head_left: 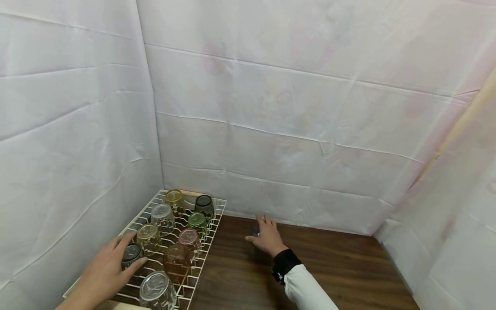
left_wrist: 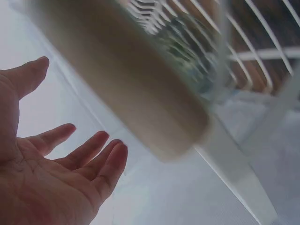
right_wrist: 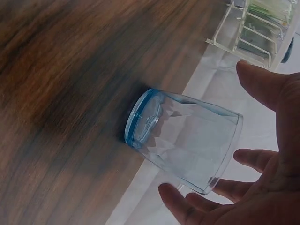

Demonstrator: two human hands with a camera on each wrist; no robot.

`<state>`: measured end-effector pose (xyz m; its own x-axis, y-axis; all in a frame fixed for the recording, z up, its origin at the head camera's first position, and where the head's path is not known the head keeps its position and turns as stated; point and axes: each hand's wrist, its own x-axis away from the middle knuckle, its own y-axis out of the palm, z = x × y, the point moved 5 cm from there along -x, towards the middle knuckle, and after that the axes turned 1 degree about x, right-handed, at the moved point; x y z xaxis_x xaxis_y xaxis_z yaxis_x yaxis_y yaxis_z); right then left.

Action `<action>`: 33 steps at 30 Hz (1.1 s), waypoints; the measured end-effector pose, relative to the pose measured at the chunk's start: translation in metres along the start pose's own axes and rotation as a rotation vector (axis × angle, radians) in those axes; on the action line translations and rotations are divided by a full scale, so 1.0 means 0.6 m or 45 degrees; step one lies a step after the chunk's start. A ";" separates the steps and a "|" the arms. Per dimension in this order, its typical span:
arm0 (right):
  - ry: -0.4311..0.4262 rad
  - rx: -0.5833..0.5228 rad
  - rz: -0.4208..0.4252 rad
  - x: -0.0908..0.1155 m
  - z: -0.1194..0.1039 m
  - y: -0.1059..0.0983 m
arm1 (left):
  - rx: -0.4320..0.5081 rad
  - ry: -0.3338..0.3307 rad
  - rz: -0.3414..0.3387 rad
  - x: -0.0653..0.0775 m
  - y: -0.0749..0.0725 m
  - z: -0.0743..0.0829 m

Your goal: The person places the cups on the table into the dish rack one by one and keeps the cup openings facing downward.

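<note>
On the wooden tabletop a clear, bluish drinking glass (right_wrist: pixel 187 136) stands upright, also visible as a small glass (head_left: pixel 255 229) in the head view. My right hand (head_left: pixel 268 237) reaches around it from above, thumb and fingers spread near its rim. Over at the left, my left hand (head_left: pixel 104 267) is spread beside a dark grey glass (head_left: pixel 132 253), which stands upside down on a white wire rack (head_left: pixel 201 271). In the left wrist view my left hand (left_wrist: pixel 61 173) has its fingers apart and loosely bent, with nothing in the palm.
Several other upturned glasses share the rack: yellow glass (head_left: pixel 148 236), clear glass (head_left: pixel 156 288), amber glass (head_left: pixel 177 260), pink glass (head_left: pixel 189 238), green glass (head_left: pixel 197 220). A wooden bar (left_wrist: pixel 126 79) runs along the rack's end. White cloth walls (head_left: pixel 271 107) enclose the table (head_left: pixel 329 254).
</note>
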<state>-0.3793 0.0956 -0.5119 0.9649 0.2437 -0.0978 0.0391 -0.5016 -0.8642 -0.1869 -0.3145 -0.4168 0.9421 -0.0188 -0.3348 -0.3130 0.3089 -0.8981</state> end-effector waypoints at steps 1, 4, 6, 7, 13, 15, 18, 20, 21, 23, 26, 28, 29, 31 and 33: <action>0.002 0.004 -0.009 -0.001 0.001 0.002 | 0.017 0.001 -0.007 -0.001 -0.001 0.004; -0.007 0.034 -0.021 -0.003 0.005 0.005 | 0.077 0.018 -0.018 -0.003 -0.002 0.018; -0.015 0.059 -0.023 -0.003 0.007 0.006 | 0.099 0.030 -0.023 -0.002 -0.002 0.027; -0.019 0.070 -0.021 -0.003 0.008 0.006 | 0.109 0.037 -0.020 -0.002 -0.003 0.030; -0.038 0.063 -0.027 -0.003 0.009 0.006 | 0.148 -0.002 -0.054 0.000 -0.005 0.037; -0.040 0.039 -0.031 -0.004 0.008 0.006 | 0.152 -0.030 -0.079 0.000 -0.005 0.036; -0.038 0.019 -0.038 -0.005 0.008 0.006 | 0.146 -0.061 -0.100 0.000 -0.005 0.036; -0.041 0.010 -0.033 -0.004 0.009 0.006 | 0.143 -0.073 -0.108 -0.001 -0.005 0.036; -0.041 0.002 -0.031 -0.002 0.009 0.005 | 0.142 -0.076 -0.111 -0.001 -0.005 0.036; -0.033 -0.024 -0.025 0.002 0.010 0.005 | 0.143 -0.075 -0.109 0.000 -0.004 0.037; -0.001 -0.122 0.012 0.012 0.010 0.001 | 0.155 -0.057 -0.089 0.002 -0.004 0.039; 0.054 -0.208 0.054 0.019 0.010 -0.003 | 0.165 -0.044 -0.064 0.004 -0.003 0.041; 0.084 -0.265 0.081 0.023 0.011 -0.006 | 0.172 -0.038 -0.051 0.005 -0.003 0.042; 0.142 -0.393 0.142 0.032 0.013 -0.012 | 0.183 -0.034 -0.039 0.006 -0.003 0.044; 0.194 -0.509 0.200 0.041 0.014 -0.019 | 0.193 -0.030 -0.029 0.007 -0.002 0.048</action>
<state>-0.3579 0.1143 -0.5089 0.9931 0.0295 -0.1131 -0.0424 -0.8109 -0.5836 -0.1793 -0.2876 -0.4089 0.9518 -0.0060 -0.3067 -0.2715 0.4489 -0.8514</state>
